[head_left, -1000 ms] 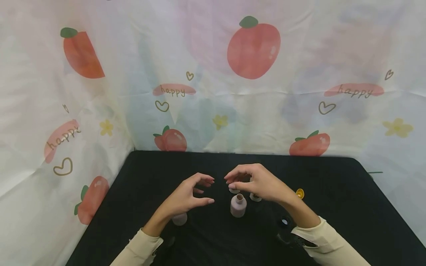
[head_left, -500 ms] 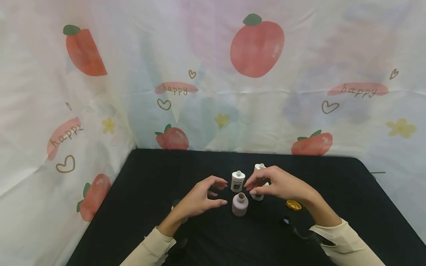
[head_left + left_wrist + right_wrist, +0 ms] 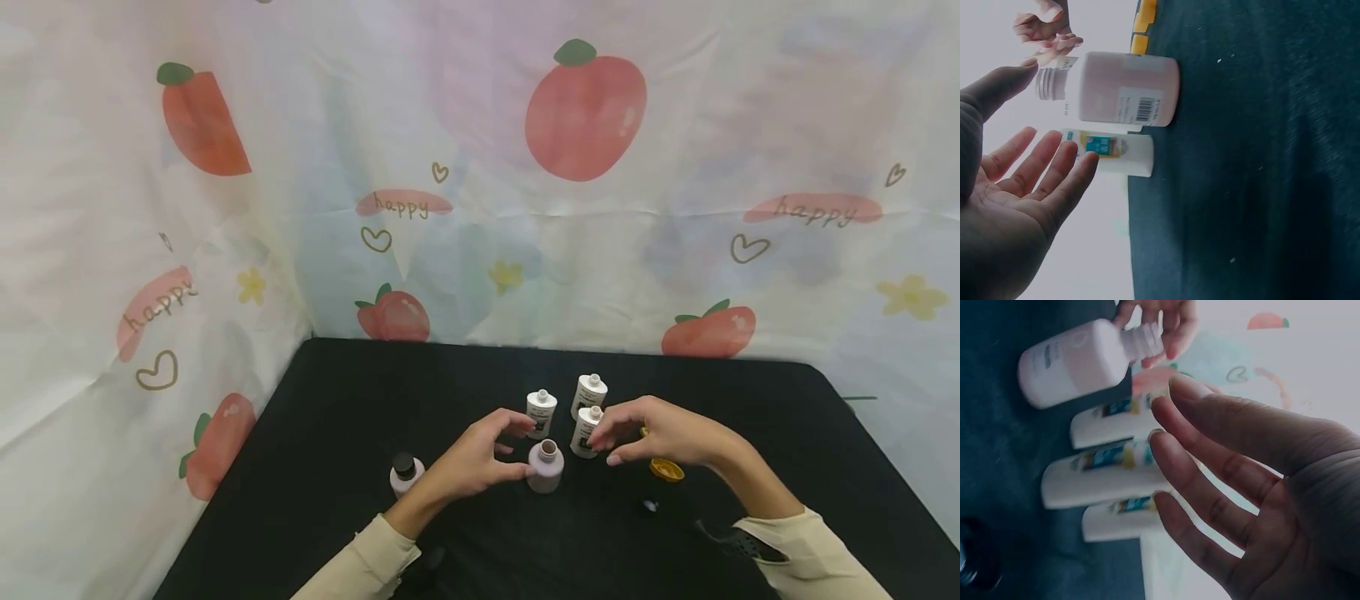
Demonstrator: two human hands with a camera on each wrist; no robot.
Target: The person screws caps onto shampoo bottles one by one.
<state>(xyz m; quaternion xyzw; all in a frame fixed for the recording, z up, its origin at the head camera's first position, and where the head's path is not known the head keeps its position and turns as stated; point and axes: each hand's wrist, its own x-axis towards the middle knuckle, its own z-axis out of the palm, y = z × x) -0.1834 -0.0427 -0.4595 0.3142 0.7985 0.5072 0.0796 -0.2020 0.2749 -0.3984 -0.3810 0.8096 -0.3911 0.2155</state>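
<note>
A pale pink bottle [image 3: 546,473] with a bare threaded neck stands upright between both hands. My left hand [image 3: 483,457] curves loosely at its left side, thumb overlapping the bottle in the head view; in the left wrist view its fingers [image 3: 1054,178] are spread with nothing between them. Farther right, my right hand [image 3: 678,433] hovers near a white bottle [image 3: 585,435], and the right wrist view shows its fingers [image 3: 1200,469] loosely bent and holding nothing. Two more uncapped white bottles stand behind, one at left [image 3: 541,413] and another farther back [image 3: 590,393].
Beside my left forearm stands another pink bottle [image 3: 405,475] with a black cap. Yellow caps [image 3: 667,471] lie under the right hand, and a dark object [image 3: 651,506] sits nearer. The black tabletop [image 3: 375,392] ends at a fruit-printed curtain [image 3: 480,125].
Both hands have shifted right. The left has come up beside the uncapped pink bottle, while the right has moved away from it, revealing the white bottles. The black-capped bottle has come into view.
</note>
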